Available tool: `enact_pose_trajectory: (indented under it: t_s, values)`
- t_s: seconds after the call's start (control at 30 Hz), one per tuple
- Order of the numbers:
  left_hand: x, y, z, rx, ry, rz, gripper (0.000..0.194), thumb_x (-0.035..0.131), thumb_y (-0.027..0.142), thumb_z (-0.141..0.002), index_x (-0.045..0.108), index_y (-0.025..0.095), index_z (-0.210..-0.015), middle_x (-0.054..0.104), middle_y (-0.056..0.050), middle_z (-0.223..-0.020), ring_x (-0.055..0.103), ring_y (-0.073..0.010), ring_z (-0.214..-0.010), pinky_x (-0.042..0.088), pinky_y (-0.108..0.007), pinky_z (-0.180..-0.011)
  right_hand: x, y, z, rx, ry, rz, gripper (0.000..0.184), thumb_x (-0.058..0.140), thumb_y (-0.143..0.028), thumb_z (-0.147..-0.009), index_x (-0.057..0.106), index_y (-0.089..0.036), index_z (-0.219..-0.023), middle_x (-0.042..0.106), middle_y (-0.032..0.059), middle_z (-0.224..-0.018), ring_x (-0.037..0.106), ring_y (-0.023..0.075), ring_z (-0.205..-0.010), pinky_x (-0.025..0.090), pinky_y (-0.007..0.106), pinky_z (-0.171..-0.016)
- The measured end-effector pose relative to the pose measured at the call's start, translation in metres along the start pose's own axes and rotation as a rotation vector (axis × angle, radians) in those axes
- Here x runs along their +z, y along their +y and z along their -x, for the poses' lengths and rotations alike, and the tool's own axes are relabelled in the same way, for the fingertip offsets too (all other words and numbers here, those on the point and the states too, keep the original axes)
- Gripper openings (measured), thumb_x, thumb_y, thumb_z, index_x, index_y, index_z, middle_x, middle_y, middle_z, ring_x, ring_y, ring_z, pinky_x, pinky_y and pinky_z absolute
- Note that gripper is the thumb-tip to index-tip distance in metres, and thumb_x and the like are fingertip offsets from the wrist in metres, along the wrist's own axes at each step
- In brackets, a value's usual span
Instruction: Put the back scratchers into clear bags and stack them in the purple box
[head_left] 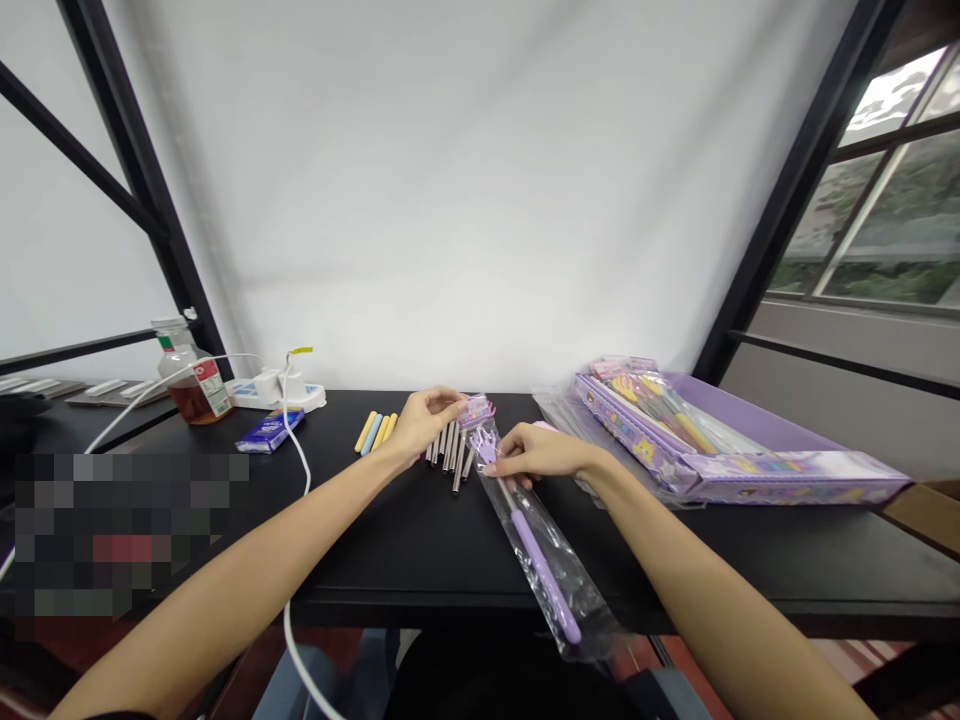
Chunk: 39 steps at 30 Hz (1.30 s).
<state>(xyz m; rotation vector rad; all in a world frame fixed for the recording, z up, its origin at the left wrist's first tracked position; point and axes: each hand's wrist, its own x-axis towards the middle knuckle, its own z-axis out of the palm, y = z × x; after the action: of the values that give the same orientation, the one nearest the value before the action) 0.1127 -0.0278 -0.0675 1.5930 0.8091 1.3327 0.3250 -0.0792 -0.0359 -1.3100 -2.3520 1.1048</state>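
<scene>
A purple back scratcher (pixel 546 577) with a small hand-shaped head lies slanted inside a clear plastic bag (pixel 574 540) with a printed pink top (pixel 475 410). My left hand (pixel 431 420) is closed, pinching the bag's printed top end. Just below the head, my right hand (pixel 531 455) grips the back scratcher's shaft through the plastic or inside it; I cannot tell which. The handle end reaches over the table's front edge. Several metal rods (pixel 450 447) lie partly under my left hand. To their left are several yellow and blue handles (pixel 371 433).
On the right stands a purple printed display box (pixel 795 478) holding more bagged pieces. At the left are a bottle of brown liquid (pixel 191 385), a power strip (pixel 311 398) and a blue packet (pixel 271 430). A white cable (pixel 304 470) crosses the black table (pixel 390 560).
</scene>
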Motion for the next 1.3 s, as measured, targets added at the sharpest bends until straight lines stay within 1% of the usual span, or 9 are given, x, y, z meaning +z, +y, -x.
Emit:
enact_pose_trajectory:
  t_s: [0.2,0.33,0.47,0.6,0.83,0.97,1.1,1.17,1.3]
  values:
    - [0.007,0.014,0.011,-0.147,-0.211,0.163,0.065,0.083,0.041,-0.072,0.051,0.021,-0.125,0.075,-0.009,-0.098,0.072,-0.0210,-0.086,0.059,-0.036,-0.078,0.007,0.000,-0.007,-0.192,0.118,-0.246,0.048,0.071,-0.060,-0.077,0.055,-0.017,-0.064,0.048,-0.0047,-0.057,0.043,0.0092,-0.052,0.038,0.025,-0.052]
    - [0.005,0.013,0.007,-0.068,-0.037,0.159,0.077,0.088,0.036,-0.066,0.047,0.019,-0.129,0.075,-0.006,-0.084,0.072,-0.0202,-0.076,0.059,-0.036,-0.078,0.009,-0.002,-0.007,-0.174,0.167,-0.312,0.045,0.073,-0.060,-0.075,0.057,-0.018,-0.069,0.050,-0.0050,-0.057,0.045,0.0098,-0.052,0.040,0.025,-0.051]
    - [-0.002,0.015,0.000,0.013,0.207,0.164,0.077,0.088,0.037,-0.064,0.046,0.019,-0.126,0.074,-0.003,-0.080,0.072,-0.0186,-0.074,0.058,-0.034,-0.080,0.007,-0.002,-0.006,-0.121,0.058,-0.299,0.046,0.075,-0.060,-0.072,0.061,-0.017,-0.070,0.058,-0.0015,-0.057,0.052,0.0119,-0.053,0.045,0.027,-0.054]
    - [-0.006,0.022,-0.003,-0.022,0.312,0.256,0.068,0.086,0.031,-0.067,0.046,0.020,-0.122,0.071,0.001,-0.079,0.070,-0.0147,-0.075,0.057,-0.030,-0.079,0.005,0.004,-0.009,-0.135,0.165,-0.292,0.045,0.072,-0.060,-0.075,0.062,-0.016,-0.070,0.056,-0.0013,-0.059,0.051,0.0119,-0.055,0.045,0.027,-0.055]
    - [0.001,0.019,0.003,-0.204,0.033,0.218,0.034,0.077,0.038,-0.078,0.063,0.012,-0.095,0.070,-0.007,-0.085,0.067,-0.0125,-0.073,0.056,-0.026,-0.072,0.004,0.013,-0.013,-0.229,0.298,-0.113,0.043,0.061,-0.060,-0.085,0.062,-0.017,-0.084,0.051,-0.0027,-0.064,0.045,0.0116,-0.058,0.037,0.026,-0.054]
    - [0.008,0.025,0.004,-0.159,-0.142,0.030,0.042,0.072,0.053,-0.080,0.065,0.013,-0.091,0.071,-0.010,-0.089,0.068,-0.0158,-0.073,0.056,-0.027,-0.067,-0.006,0.012,-0.006,-0.246,0.294,-0.094,0.041,0.060,-0.058,-0.087,0.062,-0.018,-0.092,0.046,-0.0055,-0.059,0.043,0.0105,-0.053,0.034,0.024,-0.051]
    - [0.023,0.036,-0.007,-0.177,-0.350,-0.183,0.045,0.063,0.059,-0.084,0.067,0.015,-0.095,0.073,-0.011,-0.088,0.071,-0.0187,-0.070,0.056,-0.028,-0.063,-0.033,0.015,0.005,-0.162,0.463,-0.155,0.041,0.066,-0.058,-0.083,0.059,-0.018,-0.078,0.050,-0.0035,-0.058,0.046,0.0109,-0.052,0.036,0.025,-0.050]
    - [0.040,0.039,-0.017,-0.099,-0.463,-0.332,0.040,0.062,0.055,-0.086,0.069,0.016,-0.095,0.073,-0.010,-0.084,0.071,-0.0196,-0.069,0.054,-0.027,-0.061,-0.054,0.022,0.015,-0.145,0.587,-0.185,0.039,0.069,-0.054,-0.081,0.060,-0.016,-0.075,0.057,-0.0003,-0.063,0.051,0.0122,-0.057,0.041,0.026,-0.054]
    - [0.087,0.041,-0.032,0.280,-0.605,-0.599,0.024,0.062,0.038,-0.087,0.073,0.020,-0.097,0.074,-0.007,-0.086,0.069,-0.0213,-0.078,0.053,-0.029,-0.070,-0.099,0.045,0.048,-0.066,0.892,-0.163,0.031,0.068,-0.043,-0.084,0.071,-0.013,-0.083,0.061,0.0023,-0.068,0.051,0.0118,-0.060,0.042,0.026,-0.057]
